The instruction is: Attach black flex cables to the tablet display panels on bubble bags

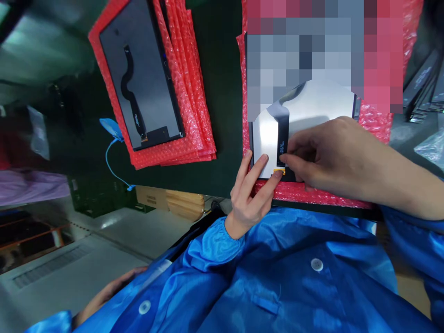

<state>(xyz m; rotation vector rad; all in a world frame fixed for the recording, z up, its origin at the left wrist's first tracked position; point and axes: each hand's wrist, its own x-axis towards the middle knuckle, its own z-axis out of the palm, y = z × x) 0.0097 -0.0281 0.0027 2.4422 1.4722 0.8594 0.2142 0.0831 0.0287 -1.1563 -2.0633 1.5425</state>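
Observation:
A tablet-sized display panel [319, 104] lies with its silvery back up on red bubble wrap. A black flex cable [283, 134] runs down it to a gold connector [279, 171] near the lower edge. My left hand [251, 192] rests with spread fingers on the panel's lower left corner, one fingertip touching the connector. With thumb and fingers pinched together, my right hand [333, 152] is on the cable's lower end, just above the connector. Its palm side is partly hidden. Pixelated blocks cover the panel's upper part.
To the left, another display panel [145, 88] with a curved black cable lies on stacked red bubble-wrap sheets [196, 106]. A blue cord [113, 162] hangs at the dark table's [224, 92] edge. Dark flat pieces [425, 83] lie far right. Another person's forearm [107, 293] shows lower left.

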